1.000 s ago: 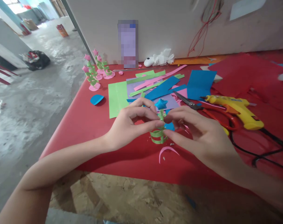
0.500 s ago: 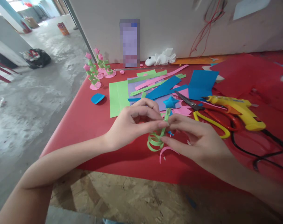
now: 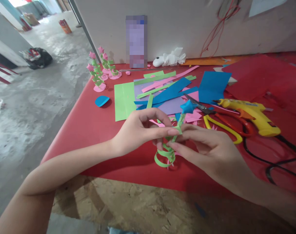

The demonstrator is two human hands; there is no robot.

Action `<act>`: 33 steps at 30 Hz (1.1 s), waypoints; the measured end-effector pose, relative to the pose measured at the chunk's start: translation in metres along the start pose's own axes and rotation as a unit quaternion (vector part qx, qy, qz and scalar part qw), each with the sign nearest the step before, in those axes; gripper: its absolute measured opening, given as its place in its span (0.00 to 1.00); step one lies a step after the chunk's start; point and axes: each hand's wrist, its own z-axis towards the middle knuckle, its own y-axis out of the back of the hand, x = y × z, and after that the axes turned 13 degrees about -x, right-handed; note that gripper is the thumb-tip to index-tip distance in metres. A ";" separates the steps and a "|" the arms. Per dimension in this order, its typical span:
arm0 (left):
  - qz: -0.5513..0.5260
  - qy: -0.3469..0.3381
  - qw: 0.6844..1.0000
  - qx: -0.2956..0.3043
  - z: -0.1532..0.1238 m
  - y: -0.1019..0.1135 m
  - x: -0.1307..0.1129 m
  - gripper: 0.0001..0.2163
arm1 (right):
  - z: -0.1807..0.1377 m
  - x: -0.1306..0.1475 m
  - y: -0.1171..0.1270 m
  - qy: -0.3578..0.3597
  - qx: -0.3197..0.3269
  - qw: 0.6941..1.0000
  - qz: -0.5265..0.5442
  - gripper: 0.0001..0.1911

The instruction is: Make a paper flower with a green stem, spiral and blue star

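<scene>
A blue paper star (image 3: pixel 187 106) tops a thin green stem, tilted to the right between my two hands. Fingertips and thumb of my left hand (image 3: pixel 150 126) pinch a green paper strip (image 3: pixel 164 160) against that stem, and the strip's loose end hangs below in curls. Lower on the stem, the thumb and fingers of my right hand (image 3: pixel 206 146) grip it from the right. Part of the stem is hidden behind the fingers. Beyond my left hand, a blue paper disc (image 3: pixel 102 101) rests on the red table (image 3: pixel 89 130).
Finished pink-star paper flowers (image 3: pixel 96 76) stand at the back left. Green, blue, pink and purple paper pieces (image 3: pixel 173 92) lie behind my hands. To the right are scissors (image 3: pixel 225 131) and a yellow glue gun (image 3: pixel 252 113) with a black cord. A pixelated upright rectangle (image 3: pixel 136 42) leans on the wall.
The star and stem have shifted right and tilted further. A loop of the green strip now shows around the stem at my left fingertips, and the curled end hangs slightly lower.
</scene>
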 end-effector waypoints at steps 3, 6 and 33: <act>-0.018 -0.010 1.000 0.018 -0.001 0.000 0.001 0.07 | 0.000 -0.001 0.001 -0.035 0.021 0.999 0.027 0.08; -0.020 -0.021 0.999 0.038 -0.003 0.000 0.001 0.07 | 0.000 -0.002 0.001 -0.045 0.022 0.997 0.053 0.06; 0.019 -0.168 0.985 0.017 -0.004 0.003 -0.011 0.05 | -0.005 -0.004 -0.001 0.058 -0.028 0.998 -0.019 0.05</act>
